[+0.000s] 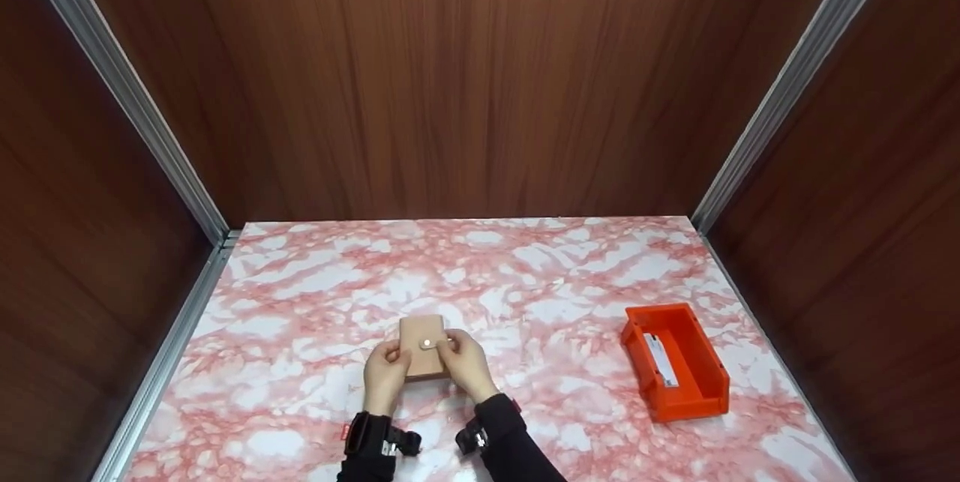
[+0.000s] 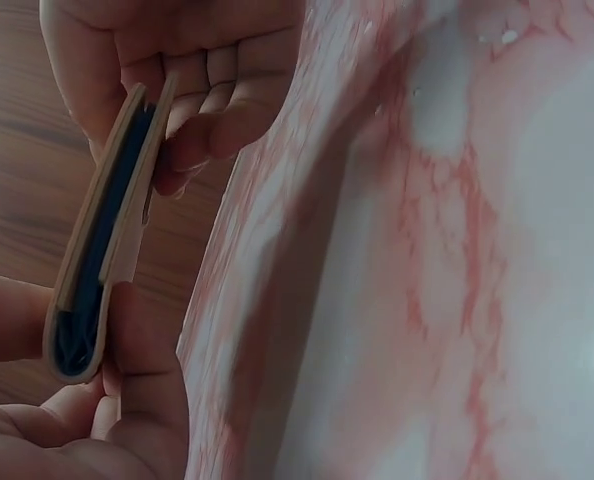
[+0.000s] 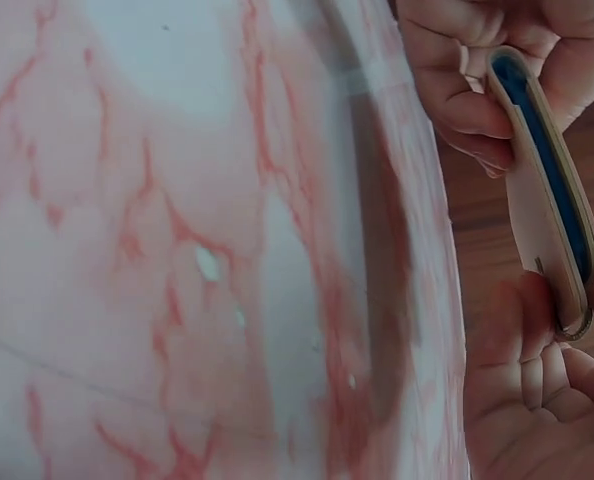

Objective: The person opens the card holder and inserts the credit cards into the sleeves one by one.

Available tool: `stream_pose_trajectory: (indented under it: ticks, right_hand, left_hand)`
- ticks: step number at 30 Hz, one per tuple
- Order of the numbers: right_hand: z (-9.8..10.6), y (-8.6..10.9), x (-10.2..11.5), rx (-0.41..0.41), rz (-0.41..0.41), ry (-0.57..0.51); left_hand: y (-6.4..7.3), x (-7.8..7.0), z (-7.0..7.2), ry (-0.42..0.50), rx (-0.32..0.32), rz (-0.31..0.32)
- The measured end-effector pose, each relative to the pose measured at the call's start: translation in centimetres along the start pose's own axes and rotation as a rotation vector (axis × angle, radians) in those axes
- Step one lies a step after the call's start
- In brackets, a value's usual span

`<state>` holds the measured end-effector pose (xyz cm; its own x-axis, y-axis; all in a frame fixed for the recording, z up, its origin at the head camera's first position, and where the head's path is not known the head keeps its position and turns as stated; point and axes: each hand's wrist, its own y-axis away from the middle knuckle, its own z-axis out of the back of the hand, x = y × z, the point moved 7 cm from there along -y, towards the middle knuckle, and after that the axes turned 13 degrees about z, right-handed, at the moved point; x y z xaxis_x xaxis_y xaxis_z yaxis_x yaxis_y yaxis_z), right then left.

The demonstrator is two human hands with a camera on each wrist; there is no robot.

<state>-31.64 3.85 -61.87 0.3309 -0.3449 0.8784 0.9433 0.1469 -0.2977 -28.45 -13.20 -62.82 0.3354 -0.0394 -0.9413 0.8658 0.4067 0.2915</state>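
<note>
Item under inspection: a tan, flat, rectangular case of leather-like material (image 1: pixel 420 328), found between my two hands and raised off the surface beneath them. My left hand (image 1: pixel 385 375) is clamped on its left edge, thumb on the front face and fingers behind. My right hand (image 1: pixel 469 367) is clamped on the opposite edge, its thumb just beside a short tan strap with a round, pale button (image 1: pixel 427 343). The strap comes round the edge at my right hand and lies over the front; I cannot tell whether the button is fastened.

Seen end-on from both wrists, the case folds round a curved spine at my left hand, with a dark blue filling (image 2: pixel 104 215) between its covers. The cover edges lie towards my right hand.

Below both hands is a tabletop in pink-and-white marbled pattern (image 1: pixel 300 324). Well apart from my right hand, on its right, stands an orange-red, open-topped plastic bin (image 1: pixel 691 410) bearing a white rectangular label (image 1: pixel 661 360). Each wrist carries a small black camera (image 1: pixel 406 442) over a black sleeve (image 1: pixel 367 471). Beyond my hands rises a brown wood-grain panel (image 1: pixel 480 92), flanked by silver-grey metal rails (image 1: pixel 127 70)
</note>
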Motion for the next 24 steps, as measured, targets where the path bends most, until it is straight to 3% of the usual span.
stream_pose_trajectory:
  ticks: [12, 24]
  right_hand:
    - [2.8, 0.7, -0.9, -0.05, -0.047, -0.024]
    - [5.4, 1.1, -1.7, -0.026, -0.072, -0.066]
  left_hand:
    - [1.3, -0.6, -2.5, -0.035, -0.012, -0.052]
    - [2.3, -0.9, -5.1, -0.017, 0.007, -0.049]
